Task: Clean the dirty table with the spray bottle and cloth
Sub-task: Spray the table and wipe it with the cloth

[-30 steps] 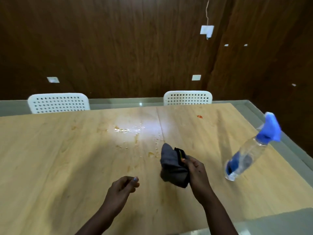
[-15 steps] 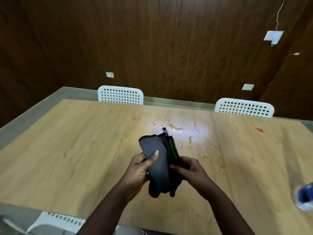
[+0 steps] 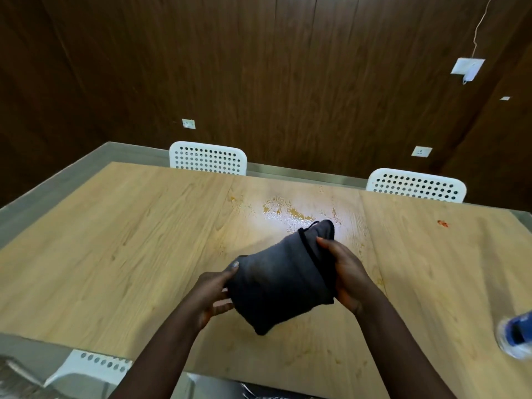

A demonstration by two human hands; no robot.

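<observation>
A dark grey cloth (image 3: 282, 280) is held above the wooden table (image 3: 115, 240), spread between both hands. My left hand (image 3: 214, 292) grips its left edge, thumb on top. Its right edge, with a black hem, is held by my right hand (image 3: 345, 275). Just beyond the cloth, a wet patch with orange-brown crumbs and smears (image 3: 288, 211) glistens on the table. A small red stain (image 3: 442, 223) lies at the far right. The base of the spray bottle (image 3: 516, 335), clear with blue liquid, shows at the right frame edge; its top is out of view.
Two white perforated chairs (image 3: 207, 158) (image 3: 416, 185) stand at the table's far side. Another white chair (image 3: 92, 370) is at the near edge, lower left. A dark wood-panelled wall with white sockets is behind.
The view swung left, sending the bottle to the right edge. My left hand joined the right on the cloth, and the bunched cloth has been spread out wider between both hands.
</observation>
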